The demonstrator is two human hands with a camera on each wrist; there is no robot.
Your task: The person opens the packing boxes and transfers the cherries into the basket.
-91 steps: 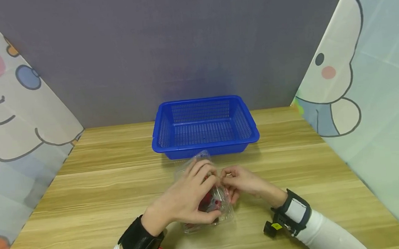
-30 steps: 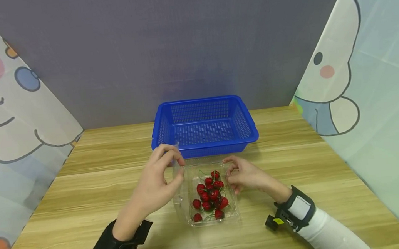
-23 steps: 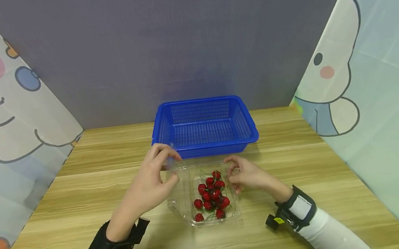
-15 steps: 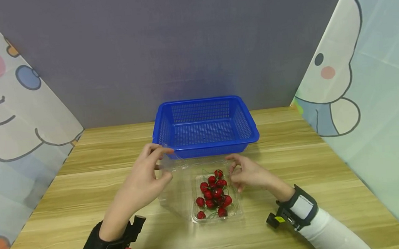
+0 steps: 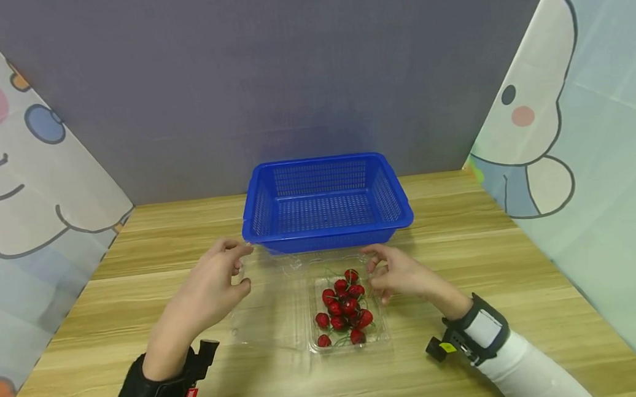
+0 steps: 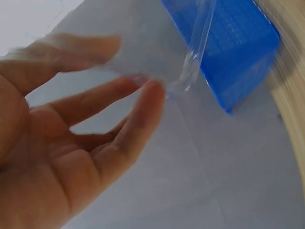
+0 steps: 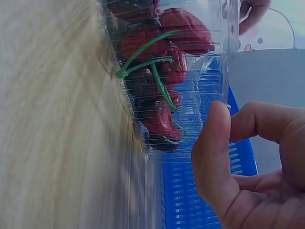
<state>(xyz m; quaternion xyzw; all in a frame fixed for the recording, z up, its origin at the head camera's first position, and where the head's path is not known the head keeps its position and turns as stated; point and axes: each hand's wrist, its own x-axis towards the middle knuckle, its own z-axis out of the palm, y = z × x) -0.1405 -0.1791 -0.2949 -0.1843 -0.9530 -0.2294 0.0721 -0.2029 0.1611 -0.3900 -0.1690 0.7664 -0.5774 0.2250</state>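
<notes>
A clear plastic clamshell box (image 5: 380,340) lies on the table, its base holding several red cherries (image 5: 349,307) with green stems. Its transparent lid (image 5: 272,306) is swung out to the left. My left hand (image 5: 205,292) has its fingers and thumb bent around the lid's far left edge; in the left wrist view the fingertips (image 6: 155,88) meet the plastic. With thumb and forefinger, my right hand (image 5: 403,277) pinches the base's right rim. The right wrist view shows that thumb (image 7: 217,129) at the rim, with cherries (image 7: 186,31) behind the clear wall.
A blue plastic basket (image 5: 326,241) stands just beyond the box, with nothing in it. The wood-grain table (image 5: 139,334) stretches to both sides. A grey panel (image 5: 309,70) closes the back, and cartoon-printed sheets (image 5: 613,141) flank the table.
Three seconds ago my left hand covered the closed box. The lid has since swung up and over to the left with that hand, exposing the cherries. My right hand has stayed at the box's right side.
</notes>
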